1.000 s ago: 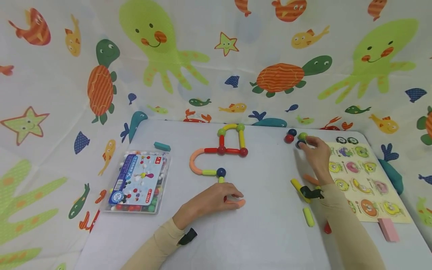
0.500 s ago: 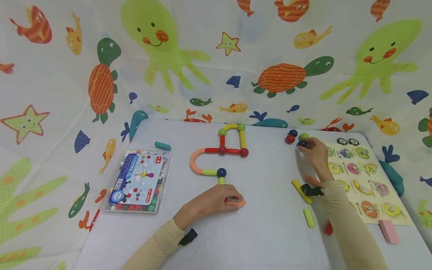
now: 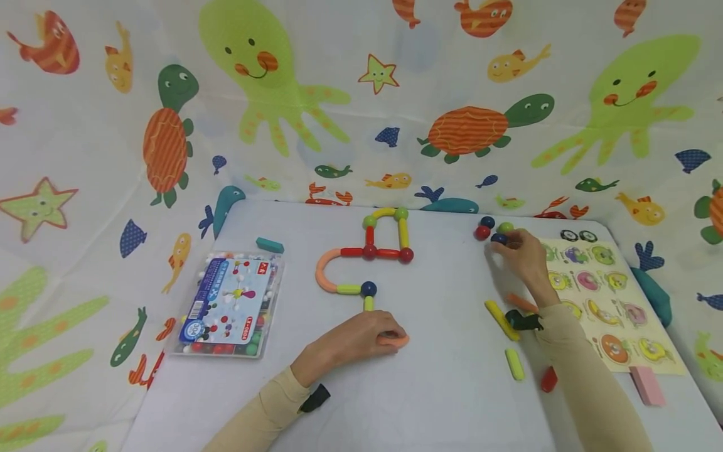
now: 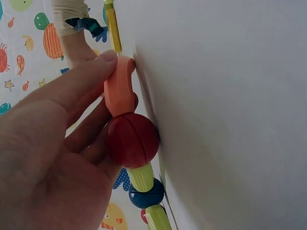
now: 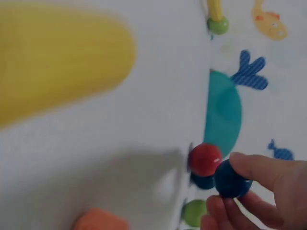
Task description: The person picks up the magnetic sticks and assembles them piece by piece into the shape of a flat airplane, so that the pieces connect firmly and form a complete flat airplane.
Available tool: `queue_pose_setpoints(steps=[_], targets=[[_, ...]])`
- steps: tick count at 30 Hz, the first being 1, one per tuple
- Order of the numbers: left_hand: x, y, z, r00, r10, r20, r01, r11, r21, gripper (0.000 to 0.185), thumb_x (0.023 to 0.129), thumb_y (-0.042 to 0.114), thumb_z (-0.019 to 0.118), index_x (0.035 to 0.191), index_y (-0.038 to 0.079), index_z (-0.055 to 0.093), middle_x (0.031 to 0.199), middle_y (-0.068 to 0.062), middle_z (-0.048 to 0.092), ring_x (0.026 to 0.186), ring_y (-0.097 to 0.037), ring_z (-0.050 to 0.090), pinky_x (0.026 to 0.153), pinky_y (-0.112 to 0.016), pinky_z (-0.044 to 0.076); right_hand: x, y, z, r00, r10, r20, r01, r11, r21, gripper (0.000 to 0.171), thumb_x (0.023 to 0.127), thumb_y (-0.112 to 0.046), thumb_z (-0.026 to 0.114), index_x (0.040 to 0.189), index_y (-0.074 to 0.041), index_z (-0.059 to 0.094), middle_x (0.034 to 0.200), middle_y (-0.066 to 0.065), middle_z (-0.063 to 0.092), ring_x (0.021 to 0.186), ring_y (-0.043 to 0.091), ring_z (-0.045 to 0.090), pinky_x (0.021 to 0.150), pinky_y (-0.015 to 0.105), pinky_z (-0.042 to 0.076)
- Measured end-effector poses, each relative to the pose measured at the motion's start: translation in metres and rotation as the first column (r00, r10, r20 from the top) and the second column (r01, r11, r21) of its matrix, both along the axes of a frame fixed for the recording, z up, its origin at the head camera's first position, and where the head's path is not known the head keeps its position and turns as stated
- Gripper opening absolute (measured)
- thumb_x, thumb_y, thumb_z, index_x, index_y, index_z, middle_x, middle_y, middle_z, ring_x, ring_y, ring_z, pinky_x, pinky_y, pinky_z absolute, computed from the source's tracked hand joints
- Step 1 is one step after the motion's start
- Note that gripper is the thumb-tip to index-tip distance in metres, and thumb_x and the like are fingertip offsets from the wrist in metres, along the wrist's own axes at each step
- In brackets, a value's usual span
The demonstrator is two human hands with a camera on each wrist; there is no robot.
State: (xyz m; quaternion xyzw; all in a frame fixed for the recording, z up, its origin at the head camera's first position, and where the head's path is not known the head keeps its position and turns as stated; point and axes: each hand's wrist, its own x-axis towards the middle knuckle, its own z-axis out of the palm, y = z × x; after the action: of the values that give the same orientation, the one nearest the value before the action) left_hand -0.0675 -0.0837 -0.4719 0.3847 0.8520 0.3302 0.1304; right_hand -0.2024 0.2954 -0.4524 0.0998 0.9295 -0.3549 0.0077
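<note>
My left hand (image 3: 356, 339) pinches an orange curved rod (image 4: 120, 88) between thumb and fingers, low over the table. A red ball (image 4: 132, 140) joins that rod's end, followed by a short light green rod (image 4: 141, 178) and a dark blue ball (image 4: 146, 194). This chain runs on through the curved orange rod (image 3: 323, 270) to a closed frame of red and yellow rods (image 3: 403, 233). At the back right, my right hand (image 3: 526, 257) pinches another dark blue ball (image 5: 232, 178). Beside it lie a red ball (image 5: 206, 159), a green ball (image 5: 195, 213) and another blue ball (image 3: 487, 221).
Loose yellow (image 3: 501, 320), light green (image 3: 514, 364) and red (image 3: 549, 379) rods lie near my right forearm. A fruit picture board (image 3: 607, 320) and a pink block (image 3: 647, 385) are at the right. A clear box of beads (image 3: 226, 304) and a teal block (image 3: 270, 245) stand left.
My right hand has shifted slightly left with the dark blue ball between its fingertips. The left hand stays in place, gripping the orange curved rod.
</note>
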Motion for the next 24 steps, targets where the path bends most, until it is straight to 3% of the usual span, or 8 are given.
queue_pose_setpoints(steps=[4,7,11,17,20,24], targets=[[0.0,0.0,0.0,1.0,0.012,-0.01,-0.012,1.0,-0.003,0.024,0.093,0.022,0.075,0.117,0.019,0.076,0.104,0.01,0.07,0.092,-0.001,0.06,0.083,-0.01,0.049,0.013,-0.013,0.014,0.986,0.118,-0.119,-0.119,0.993,0.003,0.057,0.097,-0.042,0.067,0.138,-0.003,0.054,0.13,0.022,0.061,0.118,0.038,0.061,0.097,0.049,0.053],[0.0,0.0,0.001,1.0,0.011,-0.018,-0.011,1.0,-0.001,0.023,0.094,0.021,0.074,0.116,0.019,0.077,0.104,0.009,0.07,0.091,-0.001,0.06,0.081,-0.009,0.049,0.027,-0.028,0.021,0.957,0.224,-0.186,-0.234,0.972,-0.032,0.051,0.097,-0.04,0.068,0.134,-0.006,0.058,0.124,0.017,0.065,0.112,0.032,0.064,0.093,0.03,0.055],[0.0,0.001,0.002,1.0,0.005,-0.022,-0.005,1.0,-0.007,0.024,0.093,0.02,0.075,0.117,0.018,0.076,0.105,0.008,0.071,0.092,-0.002,0.06,0.082,-0.01,0.049,0.049,-0.049,0.019,0.923,0.331,-0.199,-0.356,0.928,-0.11,0.046,0.095,-0.036,0.071,0.132,-0.011,0.059,0.12,0.01,0.068,0.108,0.023,0.064,0.086,0.008,0.048],[0.0,0.001,0.001,1.0,0.002,0.011,-0.002,1.0,-0.018,0.027,0.093,0.019,0.076,0.119,0.018,0.075,0.108,0.007,0.071,0.096,-0.001,0.061,0.086,-0.012,0.05,0.087,-0.076,0.0,0.878,0.461,-0.129,-0.478,0.85,-0.22,0.045,0.091,-0.035,0.077,0.128,-0.017,0.06,0.122,0.002,0.066,0.106,0.018,0.064,0.09,0.018,0.053],[0.001,0.002,0.002,1.0,0.0,0.01,0.0,1.0,-0.014,0.026,0.093,0.018,0.075,0.119,0.017,0.075,0.107,0.006,0.071,0.096,-0.002,0.061,0.087,-0.012,0.051,0.103,-0.086,-0.012,0.836,0.535,-0.123,-0.549,0.808,-0.212,0.041,0.089,-0.031,0.08,0.125,-0.019,0.064,0.118,-0.001,0.068,0.103,0.018,0.065,0.089,0.026,0.056],[0.001,0.001,0.002,1.0,0.0,0.004,0.0,1.0,0.0,0.025,0.093,0.018,0.075,0.118,0.016,0.076,0.106,0.006,0.071,0.096,-0.002,0.061,0.087,-0.012,0.05,0.118,-0.098,-0.025,0.786,0.605,-0.127,-0.618,0.768,-0.167,0.037,0.087,-0.028,0.082,0.119,-0.021,0.067,0.11,-0.006,0.07,0.097,0.014,0.064,0.086,0.027,0.056]])
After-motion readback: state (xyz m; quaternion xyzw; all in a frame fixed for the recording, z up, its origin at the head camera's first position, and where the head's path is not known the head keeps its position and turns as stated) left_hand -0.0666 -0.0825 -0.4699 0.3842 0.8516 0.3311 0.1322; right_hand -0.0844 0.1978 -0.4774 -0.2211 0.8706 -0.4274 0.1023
